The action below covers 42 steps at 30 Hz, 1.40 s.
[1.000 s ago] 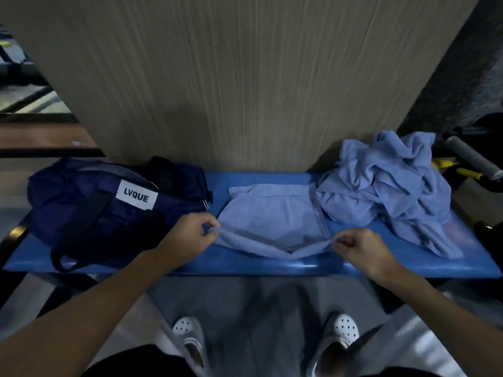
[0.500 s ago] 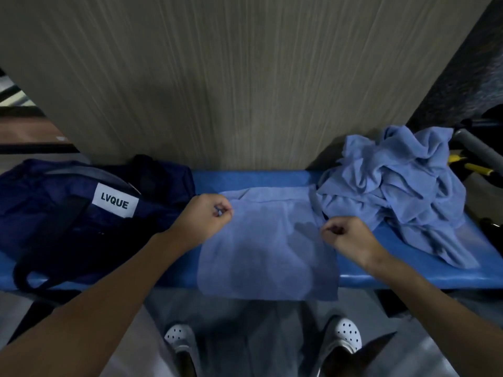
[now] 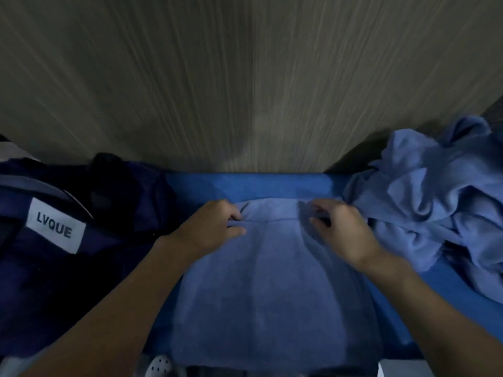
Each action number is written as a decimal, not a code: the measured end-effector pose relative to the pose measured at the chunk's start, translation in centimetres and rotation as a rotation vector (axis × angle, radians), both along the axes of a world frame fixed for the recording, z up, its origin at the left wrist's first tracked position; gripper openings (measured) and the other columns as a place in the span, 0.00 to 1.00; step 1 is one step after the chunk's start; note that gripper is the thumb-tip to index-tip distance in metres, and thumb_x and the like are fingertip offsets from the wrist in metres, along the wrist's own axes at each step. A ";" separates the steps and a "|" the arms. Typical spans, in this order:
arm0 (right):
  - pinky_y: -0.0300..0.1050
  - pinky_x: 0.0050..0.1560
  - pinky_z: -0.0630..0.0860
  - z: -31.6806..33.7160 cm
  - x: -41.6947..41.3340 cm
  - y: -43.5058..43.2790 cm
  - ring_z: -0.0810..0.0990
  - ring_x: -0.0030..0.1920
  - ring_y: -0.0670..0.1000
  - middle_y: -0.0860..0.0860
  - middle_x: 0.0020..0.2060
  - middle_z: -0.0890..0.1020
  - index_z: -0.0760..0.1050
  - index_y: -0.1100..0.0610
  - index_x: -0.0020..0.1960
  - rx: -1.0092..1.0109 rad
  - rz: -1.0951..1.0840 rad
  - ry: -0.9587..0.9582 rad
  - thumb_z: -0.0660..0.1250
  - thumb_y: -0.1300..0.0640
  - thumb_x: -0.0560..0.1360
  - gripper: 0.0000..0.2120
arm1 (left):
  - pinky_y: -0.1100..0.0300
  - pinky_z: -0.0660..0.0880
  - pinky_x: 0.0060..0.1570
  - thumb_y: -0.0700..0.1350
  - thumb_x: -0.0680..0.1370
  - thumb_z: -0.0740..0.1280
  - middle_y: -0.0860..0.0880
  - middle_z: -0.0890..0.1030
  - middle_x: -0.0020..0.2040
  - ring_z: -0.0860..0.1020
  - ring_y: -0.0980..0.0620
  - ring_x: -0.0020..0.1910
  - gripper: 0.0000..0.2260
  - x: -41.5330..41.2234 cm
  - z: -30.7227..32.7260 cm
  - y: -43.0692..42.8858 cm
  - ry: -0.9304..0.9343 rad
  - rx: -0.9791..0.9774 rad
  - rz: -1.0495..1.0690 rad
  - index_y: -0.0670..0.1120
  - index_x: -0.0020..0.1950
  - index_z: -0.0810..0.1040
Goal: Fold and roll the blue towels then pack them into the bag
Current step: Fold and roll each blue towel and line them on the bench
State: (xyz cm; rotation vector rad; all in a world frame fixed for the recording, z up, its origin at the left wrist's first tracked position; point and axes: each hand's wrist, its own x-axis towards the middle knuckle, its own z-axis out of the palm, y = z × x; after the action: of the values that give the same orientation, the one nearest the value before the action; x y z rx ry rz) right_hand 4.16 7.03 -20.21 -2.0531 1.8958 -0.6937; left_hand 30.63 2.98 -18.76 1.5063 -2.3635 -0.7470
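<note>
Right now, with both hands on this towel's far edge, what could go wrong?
The towel overhangs the front of the bench, so it may slide off once the left hand and right hand let go. The pile lies beside the right hand; its loose cloth could get caught in the fold.

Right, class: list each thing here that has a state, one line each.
Light-blue terry towel: spread flat on the blue bench, not yet rolled.
Heap of light-blue towels: crumpled, unfolded.
Navy fabric bag: slumped; opening unclear.
Left hand: pinches the towel's far edge.
Right hand: pinches it too.
</note>
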 end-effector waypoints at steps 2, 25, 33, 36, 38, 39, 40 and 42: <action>0.51 0.48 0.72 -0.4 -0.2 -0.6 0.78 0.50 0.57 0.52 0.46 0.81 0.78 0.55 0.49 0.025 0.024 0.223 0.66 0.58 0.73 0.06 | 0.51 0.76 0.49 0.44 0.74 0.73 0.47 0.81 0.44 0.79 0.51 0.44 0.08 0.1 0.1 -0.4 -0.071 0.025 -0.007 0.41 0.48 0.82; 0.52 0.51 0.66 0.5 -2.0 -0.4 0.78 0.47 0.58 0.54 0.44 0.82 0.76 0.57 0.55 -0.038 -0.098 0.473 0.65 0.62 0.74 0.09 | 0.52 0.75 0.39 0.50 0.74 0.71 0.53 0.76 0.36 0.76 0.53 0.37 0.12 0.3 1.2 -0.1 -0.062 -0.100 0.142 0.51 0.35 0.71; 0.54 0.47 0.72 -1.2 -2.4 -1.0 0.78 0.44 0.62 0.60 0.40 0.81 0.79 0.60 0.42 -0.024 -0.173 0.687 0.75 0.62 0.63 0.09 | 0.50 0.73 0.50 0.48 0.73 0.73 0.50 0.77 0.49 0.76 0.49 0.51 0.13 0.0 -1.7 -1.5 0.019 -0.072 0.105 0.51 0.34 0.71; 0.53 0.50 0.64 -1.1 -2.4 -1.2 0.76 0.48 0.61 0.56 0.40 0.81 0.79 0.55 0.45 0.009 -0.188 0.681 0.69 0.58 0.70 0.04 | 0.52 0.69 0.49 0.50 0.73 0.73 0.54 0.74 0.41 0.73 0.52 0.44 0.13 -0.2 -1.4 -1.6 -0.039 -0.127 0.132 0.53 0.34 0.71; 0.53 0.51 0.63 -1.0 -2.3 -1.2 0.75 0.49 0.61 0.56 0.42 0.80 0.79 0.53 0.45 -0.011 -0.197 0.626 0.67 0.57 0.72 0.03 | 0.53 0.68 0.49 0.51 0.73 0.74 0.54 0.73 0.40 0.73 0.52 0.43 0.13 -0.2 -1.4 -1.6 -0.045 -0.131 0.147 0.54 0.34 0.71; 0.53 0.51 0.63 -0.8 -2.2 -1.1 0.75 0.49 0.61 0.56 0.41 0.79 0.79 0.53 0.44 -0.021 -0.200 0.588 0.67 0.57 0.72 0.02 | 0.55 0.69 0.48 0.50 0.72 0.74 0.54 0.72 0.40 0.73 0.52 0.42 0.14 -0.1 -1.4 -1.7 -0.029 -0.120 0.148 0.54 0.33 0.71; 0.53 0.51 0.64 -0.7 -2.1 -1.1 0.75 0.48 0.61 0.56 0.41 0.79 0.78 0.53 0.43 -0.025 -0.200 0.544 0.67 0.58 0.72 0.02 | 0.58 0.69 0.47 0.49 0.72 0.75 0.53 0.72 0.41 0.73 0.53 0.41 0.14 -0.1 -1.5 -1.7 0.004 -0.094 0.152 0.54 0.33 0.71; 0.52 0.51 0.63 -0.3 -2.1 -1.0 0.75 0.46 0.60 0.55 0.40 0.77 0.75 0.52 0.39 -0.018 -0.188 0.450 0.67 0.58 0.72 0.04 | 0.69 0.66 0.43 0.46 0.72 0.75 0.52 0.72 0.42 0.72 0.58 0.42 0.14 0.1 -1.4 -1.7 0.072 -0.059 0.158 0.53 0.33 0.72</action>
State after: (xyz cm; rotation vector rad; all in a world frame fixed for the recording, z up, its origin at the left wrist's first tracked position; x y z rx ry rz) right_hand 2.04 6.00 -20.54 -2.2011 2.3527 -0.2986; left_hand 30.72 1.30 -20.17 1.5910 -2.1659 -0.6762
